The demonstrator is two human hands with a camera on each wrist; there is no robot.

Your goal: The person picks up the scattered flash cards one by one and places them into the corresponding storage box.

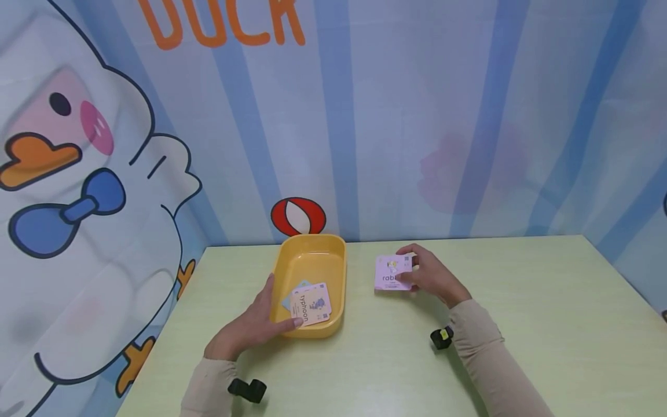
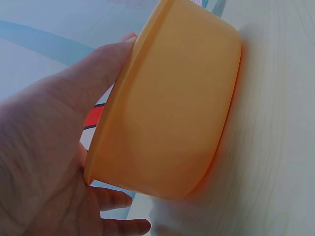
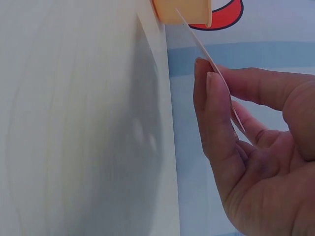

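My right hand (image 1: 429,277) pinches a purple card (image 1: 388,272) marked "rab…", the rest of the word covered by the thumb. In the right wrist view the card (image 3: 204,51) appears edge-on between thumb and fingers, raised off the table. At the near left corner of a yellow plastic tray (image 1: 339,278), my left hand (image 1: 250,324) grips the rim, thumb across the front and fingers along the left side. Inside the tray lies a "typhoon" card (image 1: 315,301), overlapping a light blue card (image 1: 286,302). The left wrist view shows the tray's outer wall (image 2: 172,103).
The tray stands on a pale wooden table (image 1: 521,324). A blue striped backdrop (image 1: 396,116) with a cartoon duck (image 1: 120,231) rises behind and to the left. Each wrist bears a small black camera (image 1: 442,337).
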